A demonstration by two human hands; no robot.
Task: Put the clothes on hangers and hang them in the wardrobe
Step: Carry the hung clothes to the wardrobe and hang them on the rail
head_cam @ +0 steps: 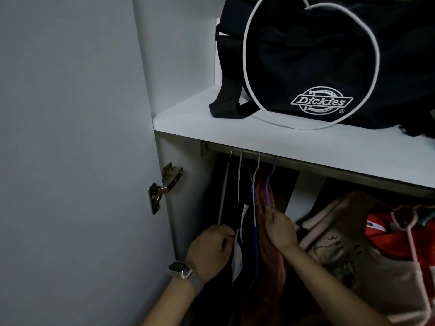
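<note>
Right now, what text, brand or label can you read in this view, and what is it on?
"Dickies": white logo badge with a small ® mark, on the black bag on the wardrobe shelf.
Print on the beige garment: a drawing, no legible words.
Watch face: dark, unreadable.

1. The shelf (235,123) is smooth, matt white board.
2. The bag (317,55) is matt black cloth with white piping.
3. The hinge (164,187) is shiny metal.
4. The watch band (196,282) looks like fine metal mesh.
5. The rust-coloured garment (270,250) is soft, napped cloth.
</note>
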